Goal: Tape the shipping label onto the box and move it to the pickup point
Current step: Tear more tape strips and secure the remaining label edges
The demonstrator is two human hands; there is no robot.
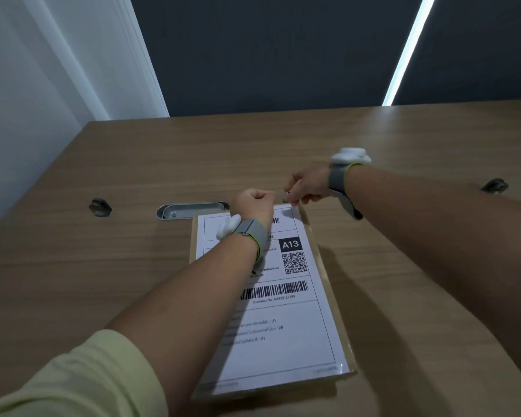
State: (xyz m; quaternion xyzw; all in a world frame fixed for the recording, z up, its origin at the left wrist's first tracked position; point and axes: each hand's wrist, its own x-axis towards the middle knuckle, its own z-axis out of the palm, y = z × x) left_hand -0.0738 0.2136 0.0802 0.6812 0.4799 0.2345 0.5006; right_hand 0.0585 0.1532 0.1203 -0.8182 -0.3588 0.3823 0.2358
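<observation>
Both arms reach forward. Left hand (252, 202) clenched, fist over label's far edge. Right hand (306, 185) pinches something small at far right corner. White shipping label (286, 314) covers flat brown box (328, 296) on counter (103, 266).

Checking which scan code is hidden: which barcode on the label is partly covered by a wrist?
The top barcode on the label; the left wrist crosses it. The lower barcode shows fully.

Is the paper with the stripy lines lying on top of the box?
Yes, the label lies flat on the box, and brown box edges show along its right side and far-left corner.
</observation>
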